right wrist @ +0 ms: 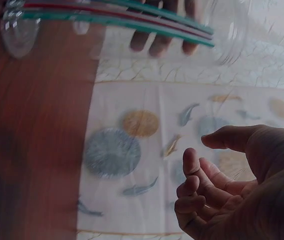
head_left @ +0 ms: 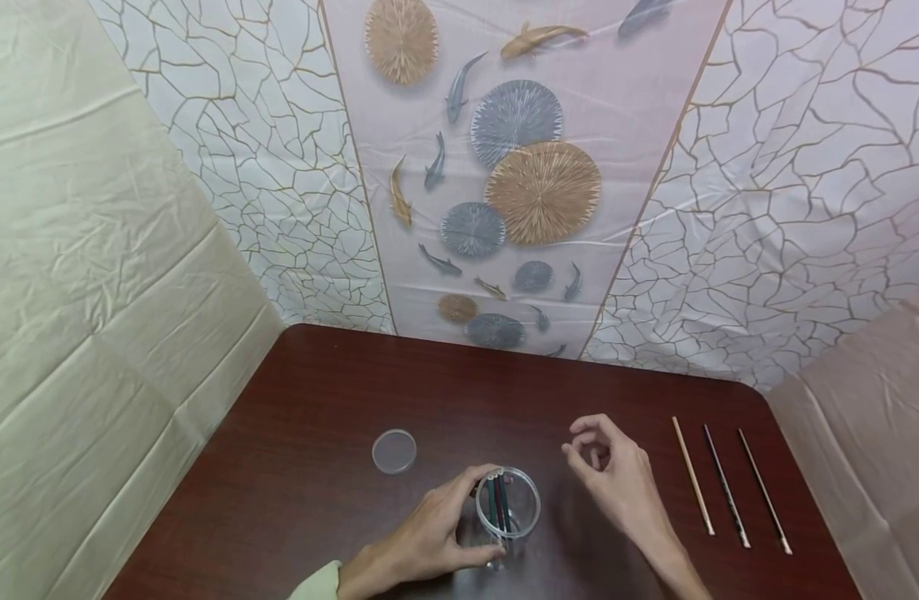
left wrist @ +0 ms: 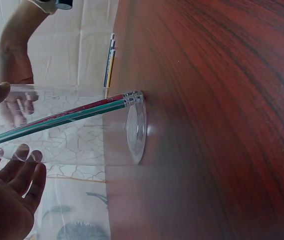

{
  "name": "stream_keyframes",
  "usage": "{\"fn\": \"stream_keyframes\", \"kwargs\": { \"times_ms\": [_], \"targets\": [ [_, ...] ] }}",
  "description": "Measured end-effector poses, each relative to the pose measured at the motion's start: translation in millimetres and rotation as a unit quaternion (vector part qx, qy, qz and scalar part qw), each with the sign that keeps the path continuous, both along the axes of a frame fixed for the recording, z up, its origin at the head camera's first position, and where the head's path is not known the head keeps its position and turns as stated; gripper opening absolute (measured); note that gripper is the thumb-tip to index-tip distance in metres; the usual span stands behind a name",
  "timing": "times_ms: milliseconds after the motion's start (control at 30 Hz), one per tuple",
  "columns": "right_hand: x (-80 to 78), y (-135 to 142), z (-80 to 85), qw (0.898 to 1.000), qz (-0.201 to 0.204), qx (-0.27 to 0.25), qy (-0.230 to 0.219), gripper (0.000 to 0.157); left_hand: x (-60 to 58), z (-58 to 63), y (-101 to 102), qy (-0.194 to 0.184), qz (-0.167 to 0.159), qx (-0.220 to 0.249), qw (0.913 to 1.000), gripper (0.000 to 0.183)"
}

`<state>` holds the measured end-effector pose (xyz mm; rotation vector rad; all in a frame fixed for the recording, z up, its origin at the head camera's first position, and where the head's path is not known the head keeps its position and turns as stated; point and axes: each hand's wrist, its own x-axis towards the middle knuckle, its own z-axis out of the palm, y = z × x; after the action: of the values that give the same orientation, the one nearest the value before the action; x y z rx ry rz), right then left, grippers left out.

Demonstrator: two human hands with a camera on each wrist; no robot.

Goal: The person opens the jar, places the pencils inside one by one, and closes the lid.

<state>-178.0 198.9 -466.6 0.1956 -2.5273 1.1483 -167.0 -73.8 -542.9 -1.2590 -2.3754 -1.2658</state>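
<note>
Grasping clear jar, upright over tabletop, in left grip; inner pencils leaning inside. Holding nothing in right grip, loosely curled nearby. Might tip jar by bumping rim or loosening hold. Around: flat disc leftward, loose pencils rightward. Blocked leftward by wrapped fingers.

I can't make out a single readable word, number or brand from here. Tiny pale marks show along the red pencil inside the clear jar, too small for me to read.
</note>
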Motion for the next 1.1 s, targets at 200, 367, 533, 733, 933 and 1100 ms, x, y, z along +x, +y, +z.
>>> {"fn": "stream_keyframes", "kwargs": {
  "times_ms": [200, 367, 533, 733, 933, 1100],
  "targets": [
    [-6.7, 16.3, -14.1, 0.998, -0.042, 0.026, -0.047, 0.024, 1.1, -1.0, -1.3, -0.007, 0.004, -0.006, 1.0000, 0.095],
    [-8.8, 33.0, -24.3, 0.993, -0.068, 0.044, -0.084, 0.021, 1.5, -0.8, -1.5, -0.010, 0.006, -0.010, 0.9999, 0.093],
    [-13.9, 51.2, -33.8, 0.989, -0.094, 0.045, -0.104, 0.021, 1.5, 0.0, -1.2, -0.007, 0.006, -0.006, 0.9999, 0.094],
    [-21.2, 76.1, -45.5, 0.981, -0.130, 0.054, -0.133, 0.026, 1.0, -0.2, -1.0, -0.005, 0.003, -0.001, 1.0000, 0.094],
    [-27.8, 102.4, -60.9, 0.973, -0.167, 0.066, -0.147, 0.033, 0.5, -0.4, -1.2, -0.001, 0.004, -0.004, 1.0000, 0.094],
    [-29.9, 118.6, -72.0, 0.965, -0.191, 0.070, -0.165, 0.038, 0.1, -0.5, -1.4, -0.002, 0.003, -0.004, 1.0000, 0.094]
  ]
}}
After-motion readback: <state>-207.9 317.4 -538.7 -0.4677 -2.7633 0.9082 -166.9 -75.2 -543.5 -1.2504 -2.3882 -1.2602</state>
